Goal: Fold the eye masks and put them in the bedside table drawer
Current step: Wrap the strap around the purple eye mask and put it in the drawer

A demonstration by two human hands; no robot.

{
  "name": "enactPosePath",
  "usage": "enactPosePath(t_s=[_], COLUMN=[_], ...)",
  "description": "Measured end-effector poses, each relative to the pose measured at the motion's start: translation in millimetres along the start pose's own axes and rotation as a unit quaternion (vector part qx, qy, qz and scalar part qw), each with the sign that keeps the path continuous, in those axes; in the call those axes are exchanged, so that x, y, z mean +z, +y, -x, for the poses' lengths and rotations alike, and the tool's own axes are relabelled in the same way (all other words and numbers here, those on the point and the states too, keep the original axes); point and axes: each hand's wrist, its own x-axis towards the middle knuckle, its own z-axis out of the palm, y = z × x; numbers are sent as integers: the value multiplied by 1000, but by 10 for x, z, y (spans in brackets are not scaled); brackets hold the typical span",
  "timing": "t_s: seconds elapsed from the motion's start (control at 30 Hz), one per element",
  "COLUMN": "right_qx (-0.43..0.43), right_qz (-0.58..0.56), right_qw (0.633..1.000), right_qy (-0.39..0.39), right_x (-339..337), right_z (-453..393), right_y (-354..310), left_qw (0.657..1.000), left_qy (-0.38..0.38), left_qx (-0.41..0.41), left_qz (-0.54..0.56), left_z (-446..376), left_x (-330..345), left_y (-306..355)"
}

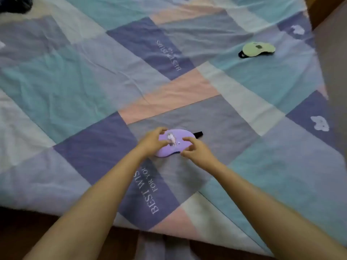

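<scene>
A purple eye mask (179, 140) with a small white figure printed on it lies flat on the patchwork bedspread (93, 87), its black strap (199, 134) sticking out to the right. My left hand (152, 142) grips the mask's left end, fingers curled over its top edge. My right hand (195, 149) pinches the mask's right lower edge. A second, pale green eye mask (258, 48) with a black strap lies unfolded at the far right of the bed, away from both hands. No drawer is in view.
The bed's near edge (75, 212) runs along the bottom, with dark wooden floor below it. A dark bundle (15, 4) sits at the far left corner. Grey floor and a wooden piece (326, 8) lie beyond the bed's right side.
</scene>
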Motion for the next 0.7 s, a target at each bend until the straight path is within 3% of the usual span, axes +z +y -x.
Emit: enactPosePath(t_s=[0.13, 0.2, 0.33, 0.43, 0.5, 0.57, 0.7], right_qx=[41, 25, -47, -105, -118, -127, -123], right_qz=[-17, -26, -94, -170, -244, -300, -286], right_qw=[999, 998, 990, 975, 960, 944, 950], right_qy=[20, 46, 95, 99, 72, 43, 32], right_x=[271, 352, 324, 119, 1, -104, -233], right_z=[-456, -566, -564, -468, -420, -390, -433], right_y=[362, 433, 308, 61, -85, -205, -342], left_qw=[985, 979, 999, 981, 970, 973, 991], left_qy=[18, 44, 25, 34, 98, 119, -40], left_qx=[-25, -16, 40, 133, 167, 176, 87], left_qz=[-167, -196, 1, 134, 150, 89, 98], left_z=[-538, -628, -477, -272, -196, -176, -198], left_x=[278, 303, 143, -31, -166, -308, -505], left_y=[-239, -247, -69, 182, 280, 312, 368])
